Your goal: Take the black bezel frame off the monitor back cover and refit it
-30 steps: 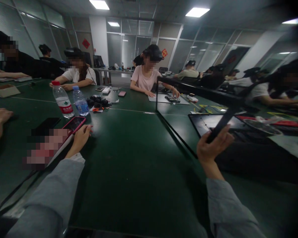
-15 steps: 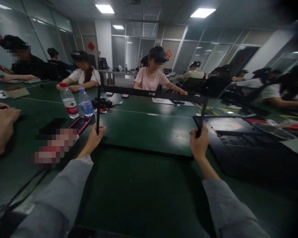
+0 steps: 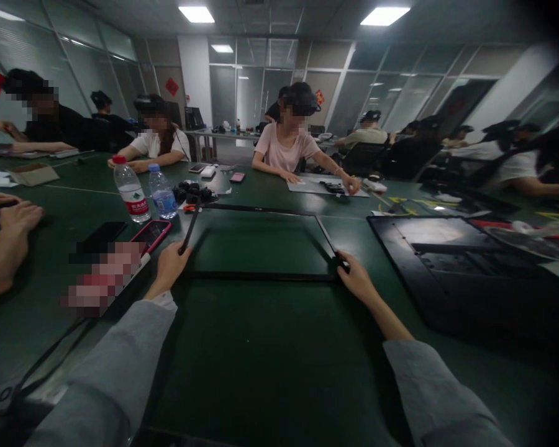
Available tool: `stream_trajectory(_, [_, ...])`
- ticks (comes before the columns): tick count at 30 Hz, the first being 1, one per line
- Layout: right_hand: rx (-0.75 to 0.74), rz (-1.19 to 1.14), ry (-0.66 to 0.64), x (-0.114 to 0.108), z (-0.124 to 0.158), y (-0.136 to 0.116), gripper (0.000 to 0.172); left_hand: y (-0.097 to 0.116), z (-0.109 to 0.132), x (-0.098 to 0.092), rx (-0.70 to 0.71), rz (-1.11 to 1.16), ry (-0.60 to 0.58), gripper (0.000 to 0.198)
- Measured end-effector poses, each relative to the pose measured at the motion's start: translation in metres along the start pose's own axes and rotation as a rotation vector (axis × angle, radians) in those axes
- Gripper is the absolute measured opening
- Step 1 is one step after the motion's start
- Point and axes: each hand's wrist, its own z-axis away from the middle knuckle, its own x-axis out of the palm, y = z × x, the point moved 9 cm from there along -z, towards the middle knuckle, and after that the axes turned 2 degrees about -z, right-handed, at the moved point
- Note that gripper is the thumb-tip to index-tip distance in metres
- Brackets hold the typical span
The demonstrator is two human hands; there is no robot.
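A thin black rectangular frame (image 3: 261, 275) lies nearly flat on the green table (image 3: 261, 360) in front of me. My left hand (image 3: 170, 264) is closed on the frame's left side bar, near its front corner. My right hand (image 3: 356, 282) is closed on the frame's front right corner. Both my forearms are in grey sleeves.
A black monitor back panel (image 3: 447, 248) lies to the right. Left of my hand are a pink-cased phone (image 3: 149, 234), a black phone (image 3: 97, 236) and two water bottles (image 3: 131, 194). Another person's hands (image 3: 4, 242) rest at the far left. Several people sit around the table.
The frame, held upright half a second ago, has been tipped away and lowered almost flat onto the table. Both my hands have come down with it.
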Motion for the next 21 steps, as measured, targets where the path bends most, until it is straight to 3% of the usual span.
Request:
stream_trajectory(13, [-0.062, 0.038, -0.025, -0.007, 0.008, -0.023, 0.056, 0.001, 0.001, 0.008, 0.05, -0.201, -0.068, 0.052])
stream_trajectory(21, [-0.1, 0.053, -0.006, -0.003, 0.008, -0.015, 0.053, 0.002, -0.001, 0.015, 0.083, -0.17, -0.096, 0.053])
